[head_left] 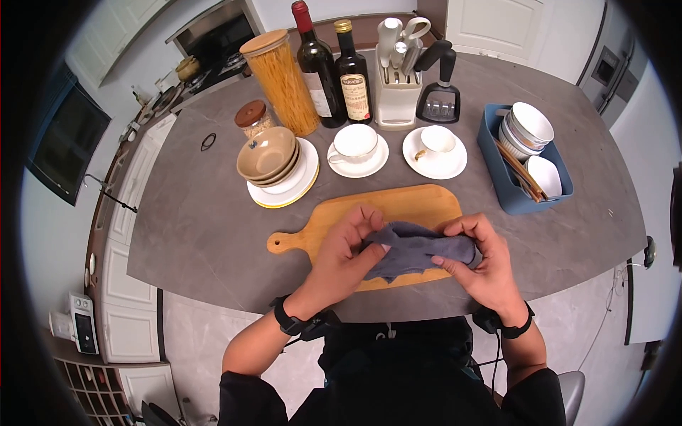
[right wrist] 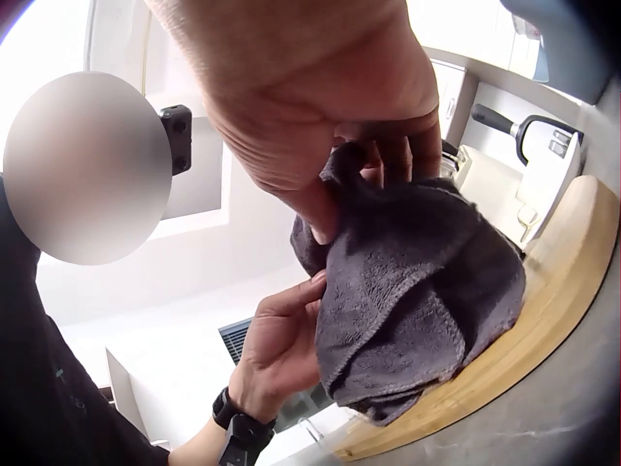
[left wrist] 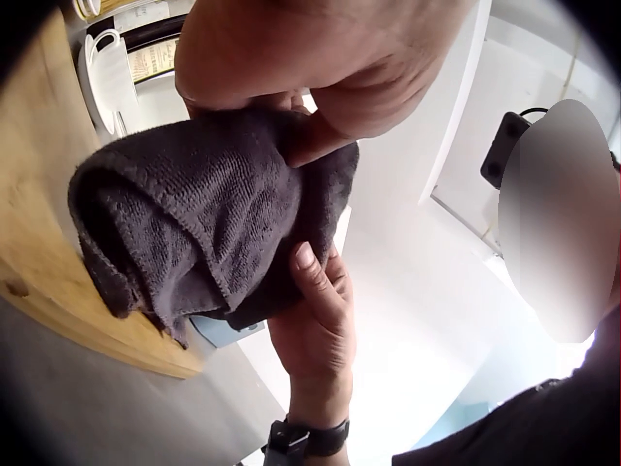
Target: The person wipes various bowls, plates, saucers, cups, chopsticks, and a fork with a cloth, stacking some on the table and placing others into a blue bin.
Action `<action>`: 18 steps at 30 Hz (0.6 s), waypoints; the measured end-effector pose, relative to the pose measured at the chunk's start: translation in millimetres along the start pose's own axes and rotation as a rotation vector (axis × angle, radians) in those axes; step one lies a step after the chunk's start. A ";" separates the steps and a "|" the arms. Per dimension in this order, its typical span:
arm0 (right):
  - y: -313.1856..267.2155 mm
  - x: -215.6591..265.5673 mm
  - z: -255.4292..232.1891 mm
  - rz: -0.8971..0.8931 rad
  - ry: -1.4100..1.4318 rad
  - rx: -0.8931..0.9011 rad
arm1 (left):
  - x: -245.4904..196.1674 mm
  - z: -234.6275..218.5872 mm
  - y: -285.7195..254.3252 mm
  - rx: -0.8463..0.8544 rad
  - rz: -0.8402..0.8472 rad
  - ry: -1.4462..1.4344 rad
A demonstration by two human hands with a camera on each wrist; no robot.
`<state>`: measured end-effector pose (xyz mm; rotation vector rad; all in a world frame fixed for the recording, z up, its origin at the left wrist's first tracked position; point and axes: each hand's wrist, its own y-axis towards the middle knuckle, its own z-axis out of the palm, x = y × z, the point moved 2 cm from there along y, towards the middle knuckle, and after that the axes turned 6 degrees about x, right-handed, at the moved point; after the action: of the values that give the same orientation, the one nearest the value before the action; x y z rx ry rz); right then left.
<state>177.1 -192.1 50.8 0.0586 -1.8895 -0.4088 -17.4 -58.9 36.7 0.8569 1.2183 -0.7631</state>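
Note:
A dark grey cloth (head_left: 412, 250), bunched and folded, is held between both hands above a wooden cutting board (head_left: 334, 213). The left hand (head_left: 347, 254) pinches the cloth's left end between thumb and fingers. At the other end the right hand (head_left: 484, 261) grips it, thumb in front and fingers behind. In the left wrist view the cloth (left wrist: 194, 204) droops in loose folds with a stitched edge showing. The right wrist view shows the cloth (right wrist: 417, 291) hanging beside the board (right wrist: 543, 349), with the right hand (right wrist: 330, 107) pinching its upper part.
Stacked brown bowls (head_left: 266, 155) on plates stand at the left, with two white cups (head_left: 355, 142) on saucers behind the board. Farther back are a pasta jar (head_left: 284, 85), two bottles (head_left: 320, 78) and a knife block (head_left: 398, 99). A blue bin (head_left: 518, 192) with bowls stands right.

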 end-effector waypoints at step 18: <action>36.1 16.4 2.1 0.207 0.497 0.055 | -29.3 -9.2 20.1 -0.158 0.136 0.478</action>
<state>175.1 -161.6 76.1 -0.0002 -1.3989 -0.1770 -9.8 -39.9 67.1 1.0116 1.5980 -0.3513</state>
